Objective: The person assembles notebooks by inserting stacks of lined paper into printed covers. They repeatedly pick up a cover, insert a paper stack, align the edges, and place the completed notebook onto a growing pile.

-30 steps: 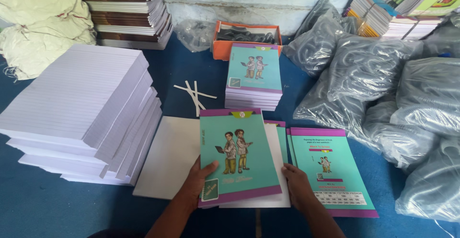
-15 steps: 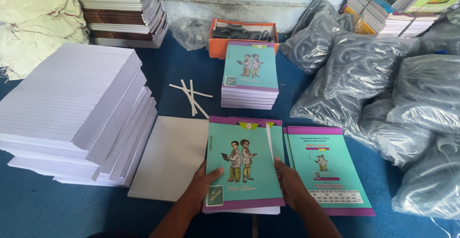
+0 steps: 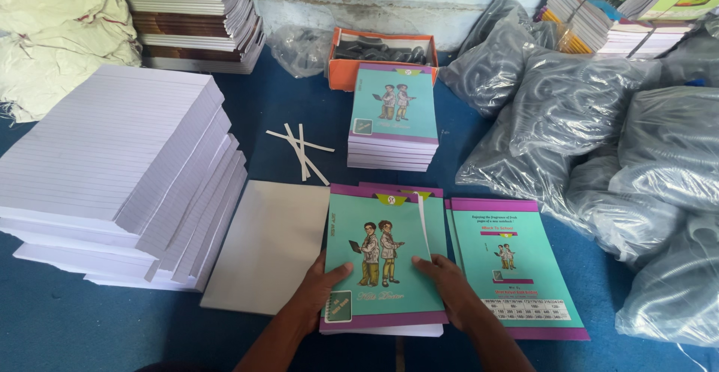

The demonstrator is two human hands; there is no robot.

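A teal notebook cover with a purple border and two cartoon figures (image 3: 383,256) lies on a block of white pages in front of me. My left hand (image 3: 320,293) presses on its lower left part, thumb on the cover. My right hand (image 3: 449,282) rests flat on its right edge, fingers spread. Right beside it lies a teal back cover (image 3: 517,267) with small print. A plain white sheet (image 3: 269,245) lies to the left of the cover.
A tall stack of ruled white paper (image 3: 112,170) stands at the left. A pile of finished teal notebooks (image 3: 395,114) sits further back, with white strips (image 3: 299,151) beside it and an orange box (image 3: 382,50) behind. Grey plastic bags (image 3: 599,140) fill the right.
The teal cover has shifted right and settled onto the page block. Both hands moved with it and now press flat on its lower part.
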